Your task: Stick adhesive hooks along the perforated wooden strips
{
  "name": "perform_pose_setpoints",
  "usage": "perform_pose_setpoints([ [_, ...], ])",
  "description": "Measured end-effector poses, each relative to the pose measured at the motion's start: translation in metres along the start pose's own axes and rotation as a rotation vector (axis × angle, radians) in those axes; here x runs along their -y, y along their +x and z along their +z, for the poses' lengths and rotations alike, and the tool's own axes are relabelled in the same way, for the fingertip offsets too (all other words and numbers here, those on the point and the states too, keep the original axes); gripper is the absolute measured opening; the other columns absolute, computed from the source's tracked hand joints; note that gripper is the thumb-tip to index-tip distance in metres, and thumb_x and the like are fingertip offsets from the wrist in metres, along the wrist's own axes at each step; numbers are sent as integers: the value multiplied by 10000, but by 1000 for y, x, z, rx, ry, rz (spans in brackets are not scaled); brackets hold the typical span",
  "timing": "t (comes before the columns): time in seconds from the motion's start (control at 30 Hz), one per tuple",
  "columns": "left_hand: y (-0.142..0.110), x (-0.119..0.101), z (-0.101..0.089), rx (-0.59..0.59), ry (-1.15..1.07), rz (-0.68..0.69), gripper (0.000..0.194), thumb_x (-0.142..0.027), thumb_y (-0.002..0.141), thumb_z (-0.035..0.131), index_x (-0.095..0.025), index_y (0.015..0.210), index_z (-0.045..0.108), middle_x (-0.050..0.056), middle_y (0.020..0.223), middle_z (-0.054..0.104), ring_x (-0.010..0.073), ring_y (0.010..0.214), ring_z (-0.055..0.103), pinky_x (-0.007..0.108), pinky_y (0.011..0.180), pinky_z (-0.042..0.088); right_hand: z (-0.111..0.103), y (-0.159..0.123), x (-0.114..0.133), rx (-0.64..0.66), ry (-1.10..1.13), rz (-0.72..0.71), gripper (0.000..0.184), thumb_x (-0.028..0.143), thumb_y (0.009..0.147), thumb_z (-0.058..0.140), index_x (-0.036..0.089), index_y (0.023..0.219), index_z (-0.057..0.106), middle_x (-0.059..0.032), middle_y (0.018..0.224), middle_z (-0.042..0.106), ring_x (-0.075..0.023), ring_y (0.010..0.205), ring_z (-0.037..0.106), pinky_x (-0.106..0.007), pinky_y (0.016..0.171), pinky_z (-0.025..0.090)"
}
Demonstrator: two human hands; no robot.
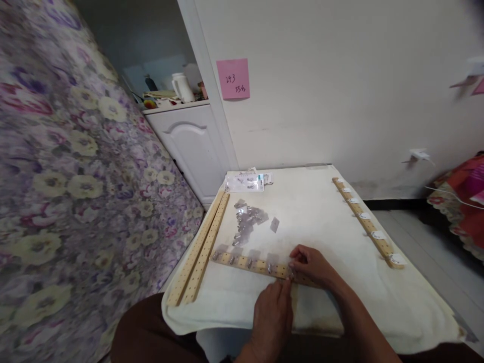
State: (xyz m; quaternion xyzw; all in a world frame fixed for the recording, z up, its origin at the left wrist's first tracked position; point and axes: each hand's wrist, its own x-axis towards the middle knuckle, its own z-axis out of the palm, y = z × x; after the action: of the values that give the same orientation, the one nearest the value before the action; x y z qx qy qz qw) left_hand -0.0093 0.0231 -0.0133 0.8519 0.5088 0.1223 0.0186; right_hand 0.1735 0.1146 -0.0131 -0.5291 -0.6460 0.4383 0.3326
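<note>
A narrow wooden strip with holes (260, 265) lies across the near part of the table, carrying several clear cards with small silvery pieces (270, 267). Toward its right part, my right hand (312, 264) pinches at another small clear card with a silvery piece (291, 272). My left hand (273, 312) is closed at the strip's near edge, fingertips against the same piece. Fingers partly cover that piece, and my right hand and forearm hide the strip's right end. Beyond the strip is a heap of similar clear cards (247, 222), with one loose card (275, 225) beside it.
Two bare holed strips (206, 247) lie along the table's left edge. A strip with several white round cards (365, 217) lies at the right. Flat clear packets (245, 182) rest at the back left. A pale cloth (302, 201) covers the table; a floral curtain (75, 201) hangs left.
</note>
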Motion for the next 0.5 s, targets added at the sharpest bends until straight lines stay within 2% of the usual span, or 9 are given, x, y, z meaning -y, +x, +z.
perform_pose_setpoints([
  [0.3,0,1,3,-56,18,2,571,-74,808,425,-202,1358,344,68,963,597,203,835,563,332,696,498,2,2,-3,20,50,38,222,264,630,708,182,811,608,15,683,612,-141,635,550,-244,572,411],
  [0.5,1,2,4,-41,30,2,575,-52,779,436,-196,1332,378,64,939,602,198,818,565,325,690,504,4,4,-5,19,79,43,230,233,619,713,184,817,608,24,683,601,-130,630,542,-233,567,401],
])
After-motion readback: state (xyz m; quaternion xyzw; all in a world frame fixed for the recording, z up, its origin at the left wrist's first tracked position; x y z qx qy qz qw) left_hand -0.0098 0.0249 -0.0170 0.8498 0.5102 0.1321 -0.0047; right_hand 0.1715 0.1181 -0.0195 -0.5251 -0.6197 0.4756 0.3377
